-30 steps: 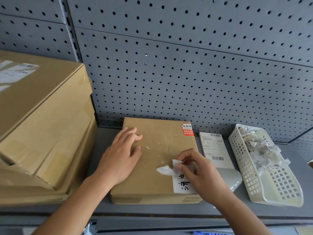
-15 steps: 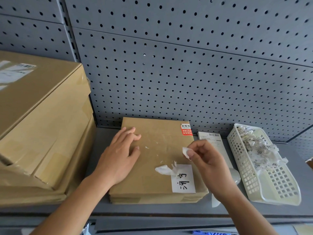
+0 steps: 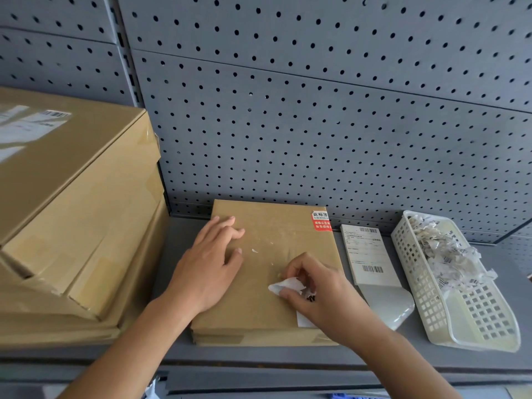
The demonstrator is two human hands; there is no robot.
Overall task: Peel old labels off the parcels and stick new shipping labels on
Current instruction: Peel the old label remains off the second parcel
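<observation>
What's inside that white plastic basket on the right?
The white basket holds a heap of crumpled, torn label scraps, some with barcodes, piled toward its far end. Its near end looks bare. Whatever lies beneath the heap is covered.

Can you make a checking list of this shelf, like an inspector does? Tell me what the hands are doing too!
Surface: grey shelf, a flat parcel lying on it.
Job's things: old label partly peeled off the parcel; red sticker at its far corner; new shipping label lying beside the parcel.
Clutter: white basket holding label scraps; big boxes stacked at the left.
Hands: left hand rests flat on the parcel; right hand pinches the old label.
Cables: nothing seen.
Surroundings: grey pegboard wall behind.
</observation>
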